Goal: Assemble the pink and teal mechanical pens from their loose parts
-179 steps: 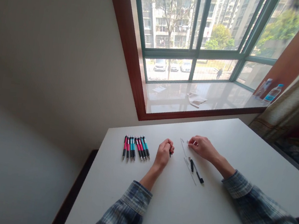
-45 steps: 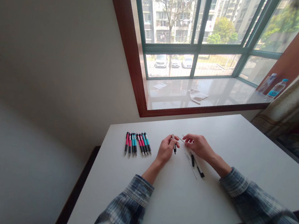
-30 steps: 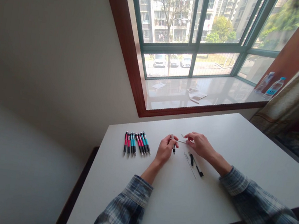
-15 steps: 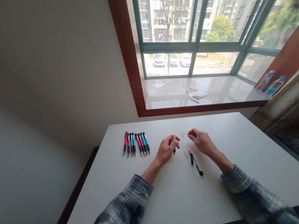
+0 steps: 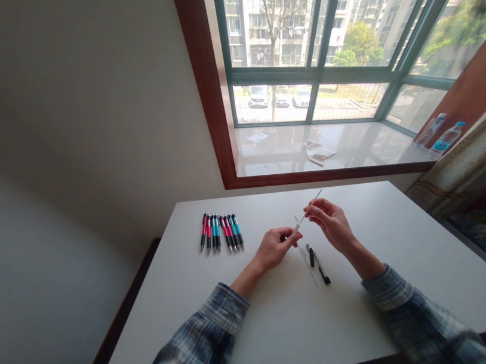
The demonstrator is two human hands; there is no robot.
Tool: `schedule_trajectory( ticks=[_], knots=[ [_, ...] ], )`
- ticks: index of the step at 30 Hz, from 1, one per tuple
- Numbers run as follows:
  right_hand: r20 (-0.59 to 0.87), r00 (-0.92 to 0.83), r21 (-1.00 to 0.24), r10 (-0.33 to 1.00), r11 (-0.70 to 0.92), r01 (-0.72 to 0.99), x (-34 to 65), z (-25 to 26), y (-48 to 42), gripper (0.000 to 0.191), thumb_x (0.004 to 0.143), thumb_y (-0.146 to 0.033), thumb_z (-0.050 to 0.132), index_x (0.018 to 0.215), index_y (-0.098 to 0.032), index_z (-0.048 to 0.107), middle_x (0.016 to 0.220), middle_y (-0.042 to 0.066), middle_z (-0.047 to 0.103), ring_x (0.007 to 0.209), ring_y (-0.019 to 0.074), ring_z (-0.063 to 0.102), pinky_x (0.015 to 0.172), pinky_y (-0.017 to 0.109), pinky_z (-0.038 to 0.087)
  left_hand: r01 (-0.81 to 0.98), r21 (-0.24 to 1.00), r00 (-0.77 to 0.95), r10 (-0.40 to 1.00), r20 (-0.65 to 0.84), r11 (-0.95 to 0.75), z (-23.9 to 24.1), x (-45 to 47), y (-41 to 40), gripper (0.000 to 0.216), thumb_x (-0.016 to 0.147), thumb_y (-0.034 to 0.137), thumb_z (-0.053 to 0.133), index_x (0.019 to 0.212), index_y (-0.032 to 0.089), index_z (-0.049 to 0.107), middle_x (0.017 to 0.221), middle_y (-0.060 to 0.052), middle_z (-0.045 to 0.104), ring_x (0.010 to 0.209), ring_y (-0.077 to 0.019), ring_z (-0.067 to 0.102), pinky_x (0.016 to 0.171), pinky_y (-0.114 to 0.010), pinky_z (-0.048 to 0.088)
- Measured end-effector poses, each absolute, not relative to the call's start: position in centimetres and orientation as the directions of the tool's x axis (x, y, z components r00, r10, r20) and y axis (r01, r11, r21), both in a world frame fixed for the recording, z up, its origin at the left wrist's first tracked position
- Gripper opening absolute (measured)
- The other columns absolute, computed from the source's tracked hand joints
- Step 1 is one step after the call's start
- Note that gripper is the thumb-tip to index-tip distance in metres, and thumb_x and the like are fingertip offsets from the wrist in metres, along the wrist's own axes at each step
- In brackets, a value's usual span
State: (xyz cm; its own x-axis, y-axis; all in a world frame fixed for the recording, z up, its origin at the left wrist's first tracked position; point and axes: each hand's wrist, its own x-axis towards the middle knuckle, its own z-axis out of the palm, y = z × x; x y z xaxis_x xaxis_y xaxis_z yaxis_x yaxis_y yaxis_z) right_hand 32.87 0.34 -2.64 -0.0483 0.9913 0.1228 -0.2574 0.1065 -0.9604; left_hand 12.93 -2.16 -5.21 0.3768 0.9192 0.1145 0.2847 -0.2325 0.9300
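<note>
My left hand (image 5: pixel 274 249) is closed around a short pen part (image 5: pixel 295 229) just above the white table (image 5: pixel 295 328). My right hand (image 5: pixel 330 221) pinches a thin pen refill (image 5: pixel 311 204), held tilted with its lower end at the part in my left hand. Several loose black and thin grey pen pieces (image 5: pixel 316 266) lie on the table right below my hands. A row of several red and teal pens (image 5: pixel 221 232) lies to the left of my left hand.
A wide window sill (image 5: pixel 320 150) behind the table carries a crumpled white paper (image 5: pixel 317 152) and two water bottles (image 5: pixel 439 134) at the right. A curtain (image 5: pixel 483 143) hangs at the right beside the table's edge. A plain wall is on the left.
My right hand has lifted the thin refill off the table and tilted it upright. Its lower end now meets the part in my left hand, which has turned toward it.
</note>
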Motion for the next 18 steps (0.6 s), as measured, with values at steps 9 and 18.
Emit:
schedule_trajectory(
  ticks=[9, 18],
  knots=[
    [0.179, -0.053, -0.967, 0.982, 0.166, -0.193, 32.72, -2.8, 0.31, 0.03, 0.08, -0.044, 0.084, 0.093, -0.02, 0.071, 0.092, 0.005, 0.076, 0.077, 0.016, 0.067, 0.069, 0.028, 0.051, 0.254, 0.94, 0.377, 0.918, 0.119, -0.226, -5.13, 12.95, -2.09, 0.045, 0.093, 0.055, 0.061, 0.099, 0.015, 0.079, 0.075, -0.004, 0.071, 0.062, -0.0124, 0.051, 0.06, -0.025, 0.037],
    [0.228, -0.237, -0.973, 0.944, 0.231, -0.014, 32.71, -3.32, 0.41, 0.037, 0.077, -0.049, 0.085, 0.099, -0.02, 0.077, 0.101, 0.008, 0.079, 0.094, 0.0243, 0.073, 0.087, 0.039, 0.059, 0.1, 0.979, 0.343, 0.93, 0.132, -0.176, -4.7, 12.94, -1.93, 0.044, 0.089, 0.055, 0.068, 0.101, 0.013, 0.079, 0.076, -0.006, 0.072, 0.064, -0.0132, 0.051, 0.063, -0.026, 0.039]
  ],
)
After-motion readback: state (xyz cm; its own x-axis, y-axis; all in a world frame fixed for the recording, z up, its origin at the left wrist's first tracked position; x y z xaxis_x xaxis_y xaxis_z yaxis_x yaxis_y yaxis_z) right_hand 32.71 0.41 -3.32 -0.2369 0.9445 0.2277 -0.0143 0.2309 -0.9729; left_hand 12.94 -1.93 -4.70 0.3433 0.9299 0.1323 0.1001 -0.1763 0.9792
